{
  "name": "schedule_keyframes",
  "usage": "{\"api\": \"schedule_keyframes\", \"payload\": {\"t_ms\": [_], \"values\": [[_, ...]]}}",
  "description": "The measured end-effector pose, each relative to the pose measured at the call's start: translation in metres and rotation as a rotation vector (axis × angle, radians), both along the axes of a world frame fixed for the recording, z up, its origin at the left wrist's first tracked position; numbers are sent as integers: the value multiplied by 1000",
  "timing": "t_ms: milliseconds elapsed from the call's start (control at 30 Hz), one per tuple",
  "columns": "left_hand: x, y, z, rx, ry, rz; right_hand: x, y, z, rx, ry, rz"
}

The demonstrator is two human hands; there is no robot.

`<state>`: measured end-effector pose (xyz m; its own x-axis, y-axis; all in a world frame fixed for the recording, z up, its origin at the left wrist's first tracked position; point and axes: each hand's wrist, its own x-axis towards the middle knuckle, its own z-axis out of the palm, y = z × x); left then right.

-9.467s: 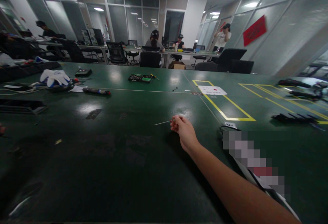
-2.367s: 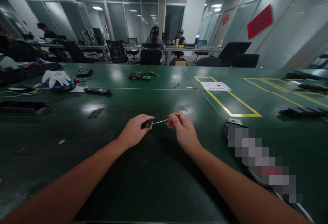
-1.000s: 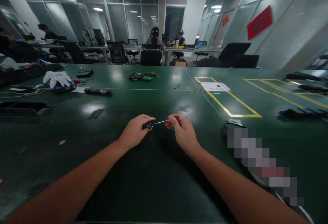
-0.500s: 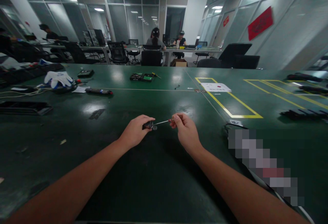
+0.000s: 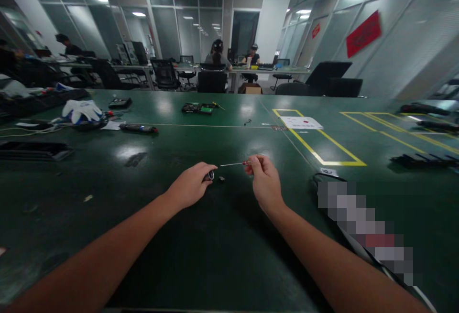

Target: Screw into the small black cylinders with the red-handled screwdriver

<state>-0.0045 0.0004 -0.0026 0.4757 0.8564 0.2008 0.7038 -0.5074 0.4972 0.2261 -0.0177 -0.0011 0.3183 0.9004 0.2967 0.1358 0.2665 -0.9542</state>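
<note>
1. Left hand (image 5: 190,189) rests low on the green table (image 5: 201,255), fingers clenched round a small dark cylinder (image 5: 210,175). The fingers hide most of it; only its ringed end shows.
2. Right hand (image 5: 264,183) pinches the red handle of a thin screwdriver (image 5: 234,164). The shaft points left, clear of the table.
3. Change from half a second ago: the tip then met the cylinder's end. It now stands apart from it, up and to the right. The right hand sits farther right as well. The left hand is where it was.
4. Also new: a small dark bit (image 5: 221,178) lies on the table just beside the cylinder's end, under the shaft. Too small to tell what it is.
5. Right of the right forearm, a black cable loop (image 5: 322,178) lies on the table, near but apart.
6. Farther out: a yellow tape rectangle (image 5: 320,146) with a white sheet (image 5: 301,123) at its far end. A black tray (image 5: 34,150) lies at the left edge.
7. Farther again: a dark pen-like tool (image 5: 138,128), white gloves (image 5: 81,110) and a circuit board (image 5: 197,108), all well apart from the hands.
8. Back of the room: chairs (image 5: 211,82), and other people (image 5: 217,55) seated at desks.
</note>
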Motion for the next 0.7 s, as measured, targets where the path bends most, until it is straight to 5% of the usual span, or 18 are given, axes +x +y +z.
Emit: {"api": "schedule_keyframes", "payload": {"t_ms": [500, 700], "values": [[32, 13, 8, -10, 365, -84, 4, 2, -2, 31, 2, -21], [6, 18, 18, -151, 66, 22, 5, 1, -1, 26, 10, 1]]}}
